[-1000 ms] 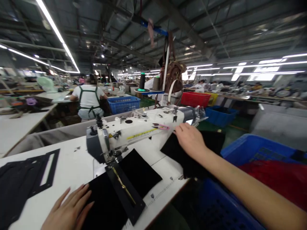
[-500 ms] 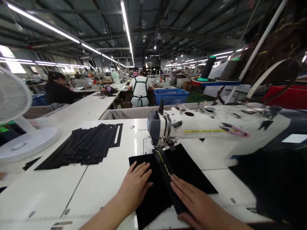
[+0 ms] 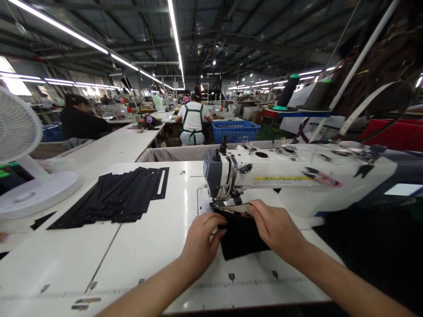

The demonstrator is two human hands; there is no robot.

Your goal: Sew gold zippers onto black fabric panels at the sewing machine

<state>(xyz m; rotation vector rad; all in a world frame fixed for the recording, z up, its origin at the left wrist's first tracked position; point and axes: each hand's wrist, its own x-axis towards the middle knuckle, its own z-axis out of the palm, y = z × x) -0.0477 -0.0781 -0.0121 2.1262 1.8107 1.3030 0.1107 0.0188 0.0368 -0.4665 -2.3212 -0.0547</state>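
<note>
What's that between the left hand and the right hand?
In the head view, black cloth is between the left hand and the right hand.

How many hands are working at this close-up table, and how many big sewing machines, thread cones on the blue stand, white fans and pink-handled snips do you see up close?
Left hand and right hand: 2
Sewing machine: 1
Thread cones: 2
White fan: 1
Pink-handled snips: 1
Total: 7
</note>
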